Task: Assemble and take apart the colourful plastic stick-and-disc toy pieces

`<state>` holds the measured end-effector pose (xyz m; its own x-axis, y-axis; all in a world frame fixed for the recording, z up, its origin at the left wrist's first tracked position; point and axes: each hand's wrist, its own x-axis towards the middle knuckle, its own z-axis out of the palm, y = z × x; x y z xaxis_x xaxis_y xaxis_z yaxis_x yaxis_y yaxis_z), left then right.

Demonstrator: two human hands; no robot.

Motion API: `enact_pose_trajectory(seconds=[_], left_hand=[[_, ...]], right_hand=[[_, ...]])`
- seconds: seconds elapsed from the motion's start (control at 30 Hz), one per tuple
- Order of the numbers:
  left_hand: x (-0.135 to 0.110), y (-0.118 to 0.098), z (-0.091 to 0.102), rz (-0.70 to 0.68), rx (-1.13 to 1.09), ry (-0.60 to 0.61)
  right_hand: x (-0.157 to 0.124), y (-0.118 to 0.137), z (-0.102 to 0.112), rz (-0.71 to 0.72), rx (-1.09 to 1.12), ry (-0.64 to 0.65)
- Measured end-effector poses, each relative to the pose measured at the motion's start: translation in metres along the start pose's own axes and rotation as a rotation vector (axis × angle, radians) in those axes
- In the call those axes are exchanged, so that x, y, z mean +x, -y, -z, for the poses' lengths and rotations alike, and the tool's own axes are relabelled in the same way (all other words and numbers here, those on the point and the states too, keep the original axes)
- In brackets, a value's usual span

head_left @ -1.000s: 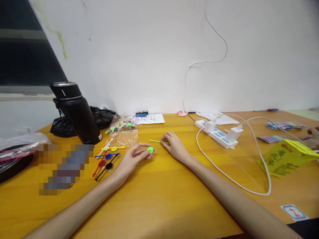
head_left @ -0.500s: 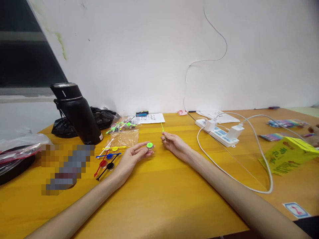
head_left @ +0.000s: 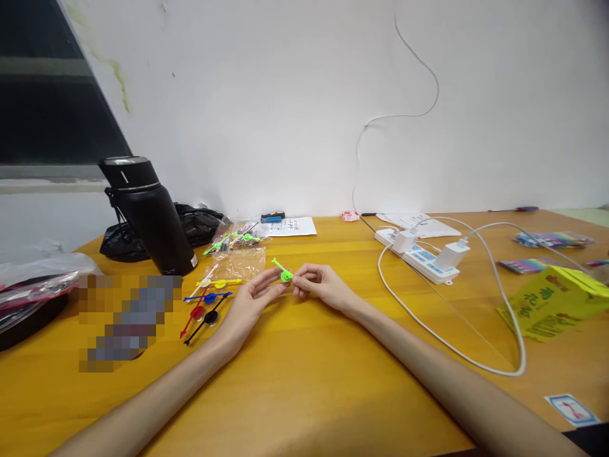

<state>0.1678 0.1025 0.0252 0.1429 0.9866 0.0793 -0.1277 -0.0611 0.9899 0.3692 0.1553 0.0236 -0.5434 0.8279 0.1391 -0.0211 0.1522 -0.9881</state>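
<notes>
My left hand [head_left: 254,299] pinches a small round base with a green top. A green spinner arrow [head_left: 277,262] lies over that base, its tip pointing up and left. Thumb and fingers of my right hand [head_left: 321,284] are closed on the arrow's other end. Whether the arrow is seated on the base I cannot tell. Left of my left hand, several spinners lie on the table, among them a yellow spinner [head_left: 219,285], a blue spinner [head_left: 210,298], a red spinner [head_left: 196,311] and a black spinner [head_left: 210,317].
Behind them lies a clear plastic bag [head_left: 240,261] near more green arrows [head_left: 245,237]. A black bottle [head_left: 151,219] stands at the left. On the right are a power strip [head_left: 428,261] with a looping white cable [head_left: 516,324] and a yellow box [head_left: 554,301]. Paper [head_left: 304,225] lies at the back.
My right hand has moved left and down, bringing the green arrow from apart to over the round base. My left hand has stayed nearly in place.
</notes>
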Motion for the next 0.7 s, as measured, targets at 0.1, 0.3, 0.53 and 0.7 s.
enact_pose_trajectory(seconds=[0.1, 0.3, 0.53, 0.7], left_hand=[[-0.002, -0.002, -0.001, -0.005, 0.010, 0.007], [-0.004, -0.004, 0.000, -0.069, 0.064, -0.004], [0.000, -0.003, 0.005, -0.138, 0.111, 0.016], [0.001, -0.001, 0.008, -0.228, 0.186, 0.070]], right_hand=[[-0.003, 0.001, -0.005, 0.100, -0.181, -0.022], [-0.009, 0.010, -0.011, 0.398, -0.713, -0.095], [-0.010, 0.011, -0.009, 0.532, -0.813, -0.094], [-0.010, 0.010, -0.009, 0.529, -0.853, -0.079]])
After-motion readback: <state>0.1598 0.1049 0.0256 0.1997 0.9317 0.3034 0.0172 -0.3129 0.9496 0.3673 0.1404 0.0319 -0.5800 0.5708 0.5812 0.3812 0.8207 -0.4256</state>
